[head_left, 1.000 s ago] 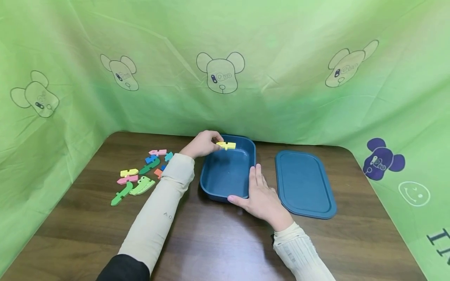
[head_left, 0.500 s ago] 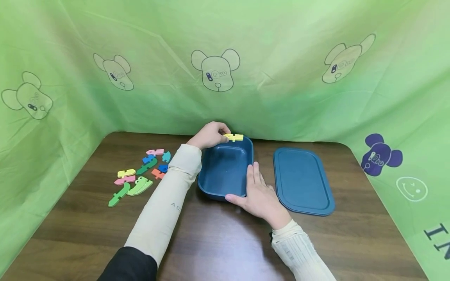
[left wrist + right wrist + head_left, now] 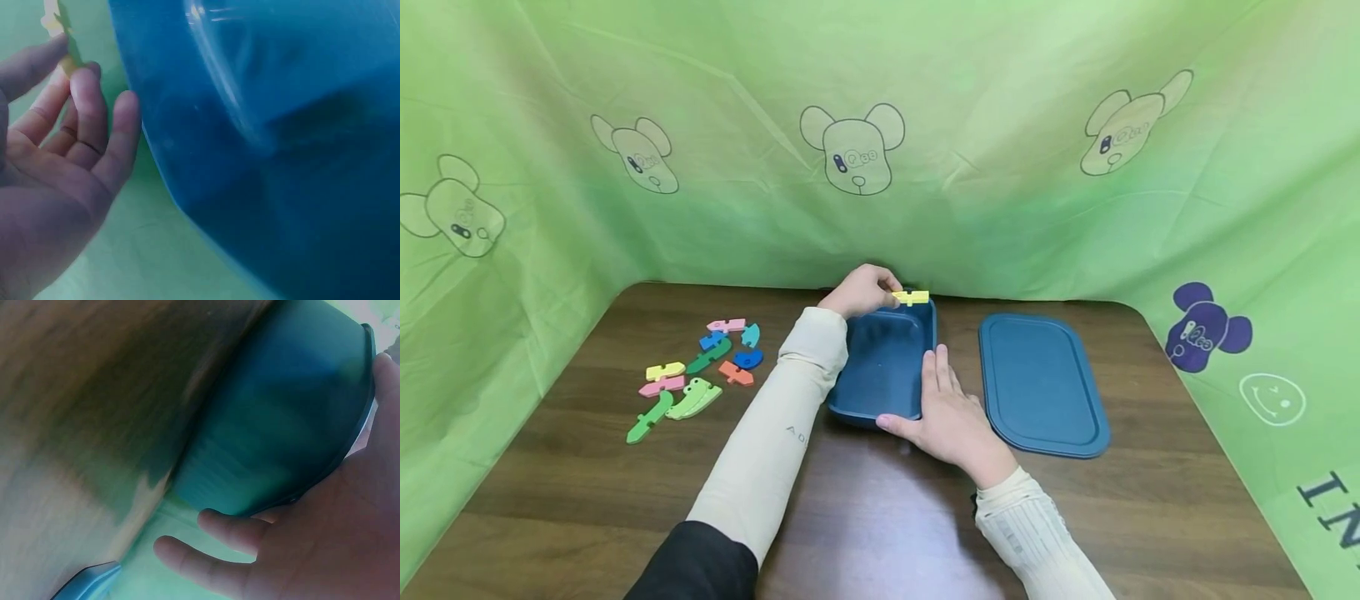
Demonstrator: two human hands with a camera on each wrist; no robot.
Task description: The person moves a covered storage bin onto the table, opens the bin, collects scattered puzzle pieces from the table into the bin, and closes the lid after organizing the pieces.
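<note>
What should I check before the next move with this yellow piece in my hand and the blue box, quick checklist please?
1. Held yellow piece gripped: ok, pinched by the left hand.
2. Blue box steadied: ok, the right hand touches its near right corner.
3. Lid off: ok, it lies flat to the right of the box.
4. Held piece clear of the box's far rim: cannot tell, they overlap in the head view.
5. Loose pieces off the table: not ok, several lie left of the box.

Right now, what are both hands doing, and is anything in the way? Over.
Left hand pinches yellow piece at far side of blue box. Right hand touches its near right corner. Blue lid lies apart; no obstruction seen.
</note>
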